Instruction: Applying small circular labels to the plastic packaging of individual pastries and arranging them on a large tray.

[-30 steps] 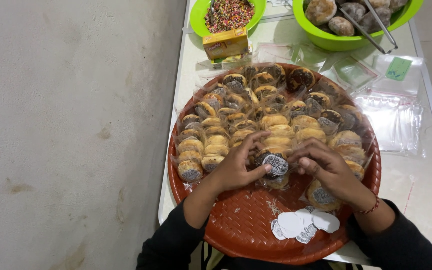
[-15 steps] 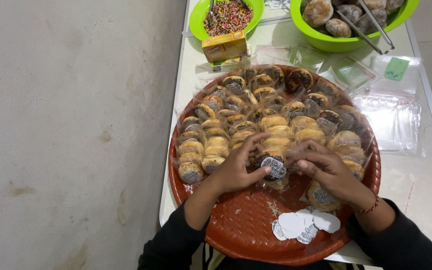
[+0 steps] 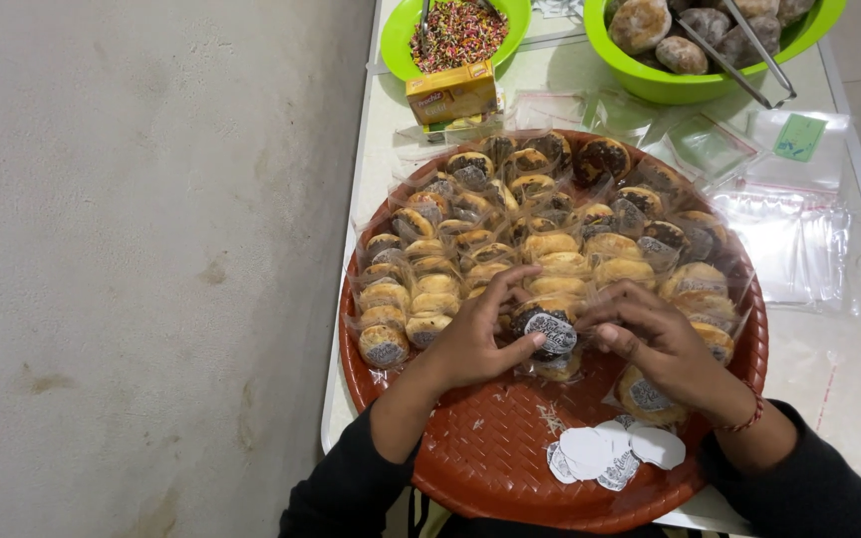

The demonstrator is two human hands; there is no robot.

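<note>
A large round red-brown woven tray (image 3: 490, 458) lies on a pale table, stacked with several clear-bagged pastries (image 3: 550, 249), some golden, some dark-topped. Both my hands meet near the tray's middle. My left hand (image 3: 475, 339) grips a bagged dark pastry with a round sticker (image 3: 548, 329) on its front. My right hand (image 3: 655, 344) pinches the same bag from the right side. A small heap of white round stickers (image 3: 605, 453) rests on the tray's near part, just below my right wrist.
At the far end stand a green bowl of coloured sprinkles (image 3: 455, 30), a small yellow box (image 3: 450, 93), and a larger green bowl of coated pastries with metal tongs (image 3: 719, 45). Empty clear bags (image 3: 789, 229) lie right of the tray. A grey wall fills the left.
Both hands stay on the bagged dark pastry with only slight finger shifts. The tray and bowls have not moved.
</note>
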